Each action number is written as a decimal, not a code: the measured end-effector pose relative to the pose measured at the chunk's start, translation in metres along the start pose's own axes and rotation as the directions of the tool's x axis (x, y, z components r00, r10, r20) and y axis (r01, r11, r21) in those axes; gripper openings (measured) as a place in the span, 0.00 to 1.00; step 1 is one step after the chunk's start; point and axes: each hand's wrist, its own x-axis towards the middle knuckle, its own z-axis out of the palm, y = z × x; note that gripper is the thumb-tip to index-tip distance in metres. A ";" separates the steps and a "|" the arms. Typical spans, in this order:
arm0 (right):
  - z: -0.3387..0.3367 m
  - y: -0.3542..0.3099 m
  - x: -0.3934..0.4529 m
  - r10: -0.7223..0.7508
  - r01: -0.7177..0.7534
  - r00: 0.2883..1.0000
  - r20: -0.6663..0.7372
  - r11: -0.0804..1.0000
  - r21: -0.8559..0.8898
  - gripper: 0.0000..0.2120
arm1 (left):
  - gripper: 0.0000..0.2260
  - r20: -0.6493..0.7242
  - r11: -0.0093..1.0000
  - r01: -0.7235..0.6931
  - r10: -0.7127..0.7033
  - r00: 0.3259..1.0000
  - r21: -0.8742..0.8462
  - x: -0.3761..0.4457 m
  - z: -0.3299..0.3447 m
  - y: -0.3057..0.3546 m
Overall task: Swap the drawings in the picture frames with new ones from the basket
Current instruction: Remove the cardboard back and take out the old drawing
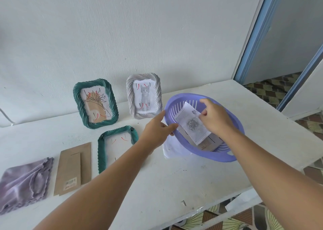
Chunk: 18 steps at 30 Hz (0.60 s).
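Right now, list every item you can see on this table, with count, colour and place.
basket: 1, purple, right side of table, tilted
rose drawing: 1, white paper, inside basket
upright frames: 2, green and grey, against wall
flat frame: 1, green, lying in front of them
cardboard backing: 1, brown, left of flat frame
cloth: 1, purple, far left
loose paper: 1, white, under basket edge
table: 1, white
left hand: grips basket rim
right hand: pinches rose drawing
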 end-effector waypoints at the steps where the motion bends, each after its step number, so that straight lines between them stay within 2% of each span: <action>1: -0.001 -0.005 -0.001 -0.015 0.016 0.999 -0.031 1.000 0.025 0.27 | 0.35 0.003 1.000 -0.002 0.002 1.000 0.009 0.000 0.000 0.001; 6: -0.006 -0.030 -0.011 -0.119 0.142 0.978 -0.171 0.982 0.127 0.29 | 0.37 -0.018 0.995 -0.028 0.030 0.999 0.099 0.001 -0.002 0.009; 9: -0.007 -0.048 -0.019 -0.179 0.219 0.951 -0.250 0.965 0.145 0.30 | 0.35 -0.130 0.991 -0.077 0.091 0.987 0.110 -0.003 -0.015 0.014; 13: -0.001 -0.081 -0.034 -0.272 0.323 0.917 -0.293 0.936 0.143 0.31 | 0.31 -0.243 0.986 -0.131 0.103 0.965 -0.102 -0.013 -0.040 0.016; 18: 0.019 -0.130 -0.054 -0.438 0.480 0.855 -0.277 0.871 0.102 0.32 | 0.30 -0.235 0.945 -0.110 0.037 0.971 -0.307 -0.030 -0.071 0.008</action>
